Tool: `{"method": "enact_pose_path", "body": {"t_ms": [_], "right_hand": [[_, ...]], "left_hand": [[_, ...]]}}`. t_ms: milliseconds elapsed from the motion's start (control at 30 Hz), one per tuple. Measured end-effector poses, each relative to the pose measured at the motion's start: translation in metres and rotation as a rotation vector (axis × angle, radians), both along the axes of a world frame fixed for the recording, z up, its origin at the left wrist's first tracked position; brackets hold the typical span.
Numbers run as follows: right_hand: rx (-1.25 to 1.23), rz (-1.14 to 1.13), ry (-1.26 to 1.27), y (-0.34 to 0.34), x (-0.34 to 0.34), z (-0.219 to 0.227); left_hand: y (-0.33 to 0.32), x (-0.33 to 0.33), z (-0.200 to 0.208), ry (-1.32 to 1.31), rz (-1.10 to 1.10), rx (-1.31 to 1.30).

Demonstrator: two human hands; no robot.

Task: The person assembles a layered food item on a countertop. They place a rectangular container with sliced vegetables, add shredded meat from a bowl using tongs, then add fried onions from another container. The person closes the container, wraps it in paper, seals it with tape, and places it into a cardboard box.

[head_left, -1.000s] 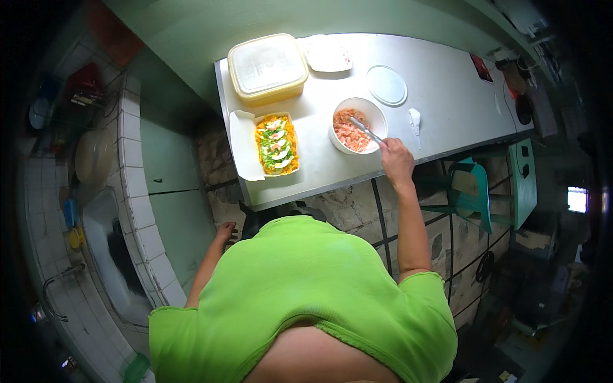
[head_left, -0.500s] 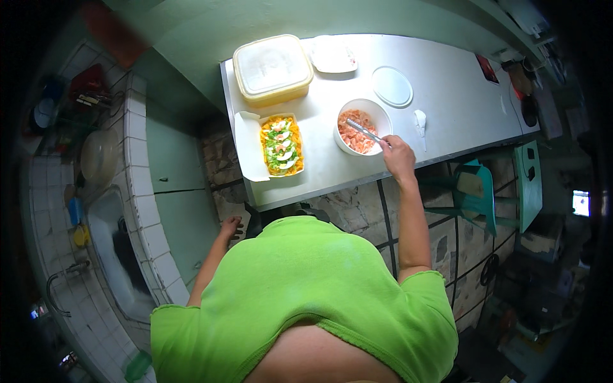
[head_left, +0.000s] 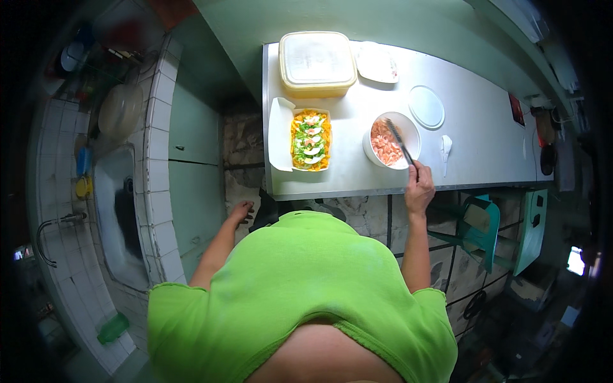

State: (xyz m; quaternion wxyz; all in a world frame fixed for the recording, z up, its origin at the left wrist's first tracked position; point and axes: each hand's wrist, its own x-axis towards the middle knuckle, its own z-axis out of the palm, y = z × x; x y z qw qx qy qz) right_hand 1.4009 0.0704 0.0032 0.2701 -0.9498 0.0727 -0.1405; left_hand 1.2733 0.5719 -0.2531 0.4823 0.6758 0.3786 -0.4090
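Note:
My right hand (head_left: 419, 187) is closed around the end of a pair of metal tongs (head_left: 402, 143). Their tips reach into a round white tub (head_left: 414, 131) of small pink-orange pieces (head_left: 385, 145) that look like shrimp. To the left of the tub lies an open white box (head_left: 280, 137). Its filling is orange noodle-like food with chopped greens and white-and-yellow egg slices (head_left: 311, 142) in a row on top. My left hand (head_left: 241, 212) hangs low beside the table's near left corner, fingers loosely apart and holding nothing.
On the white table (head_left: 348, 182) stand a large lidded yellowish container (head_left: 317, 64) and a white packet-like dish (head_left: 377, 64). A round lid (head_left: 426, 107) and a small white plastic piece (head_left: 445, 148) lie right of the tub. Green chair (head_left: 479, 223) at right; sink (head_left: 118, 217) at left.
The whole view has shifted, so the table things sit farther right. The tongs stay in the tub, now turned to a steeper slant. My left hand still hangs low.

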Motion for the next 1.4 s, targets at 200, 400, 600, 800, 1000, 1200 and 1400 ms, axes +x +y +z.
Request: {"method": "enact_pose_path", "body": {"t_ms": [200, 400, 600, 800, 1000, 1200, 1400], "right_hand": [[0.096, 0.448, -0.004, 0.068, -0.008, -0.040], [-0.195, 0.572, -0.165, 0.071, -0.007, -0.061], [-0.151, 0.561, -0.076, 0.064, -0.013, -0.053], [0.204, 0.348, -0.011, 0.033, -0.006, -0.017], [-0.170, 0.011, 0.150, -0.041, 0.023, 0.016], [-0.295, 0.063, 0.286, -0.041, 0.024, 0.012], [-0.344, -0.037, 0.440, -0.040, 0.034, 0.004]], "left_hand": [[-0.007, -0.003, 0.016, 0.013, 0.032, 0.012], [-0.002, -0.021, 0.013, 0.028, 0.062, 0.030], [0.005, -0.032, -0.009, 0.029, 0.031, 0.003], [0.008, -0.020, -0.024, -0.009, 0.020, -0.035], [0.011, -0.004, -0.025, -0.017, -0.001, -0.054], [0.015, -0.003, -0.025, -0.043, 0.016, -0.077], [0.014, -0.008, -0.024, -0.035, 0.003, -0.043]]}}
